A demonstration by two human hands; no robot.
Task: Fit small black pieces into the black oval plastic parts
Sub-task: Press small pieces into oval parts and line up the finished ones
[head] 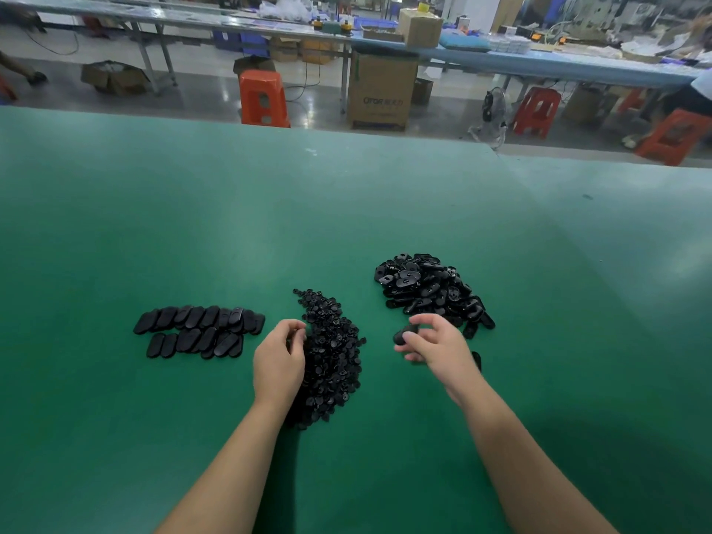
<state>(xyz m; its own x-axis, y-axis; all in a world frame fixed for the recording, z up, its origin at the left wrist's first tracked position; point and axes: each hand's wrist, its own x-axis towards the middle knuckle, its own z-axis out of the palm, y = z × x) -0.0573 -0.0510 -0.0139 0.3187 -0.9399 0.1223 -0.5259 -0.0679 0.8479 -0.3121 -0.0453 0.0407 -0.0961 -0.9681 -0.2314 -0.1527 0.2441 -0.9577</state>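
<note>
Right hand pinches one oval part just right of the small-piece heap. Left hand fingers curled at heap; contents unclear. Parts likely light, stiff; hold by edges.

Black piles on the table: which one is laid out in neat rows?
The left group: ovals lined up in two rows. The middle pile and the right pile are loose heaps.

Green table, orange stool and cardboard box beyond, long benches behind.
</note>
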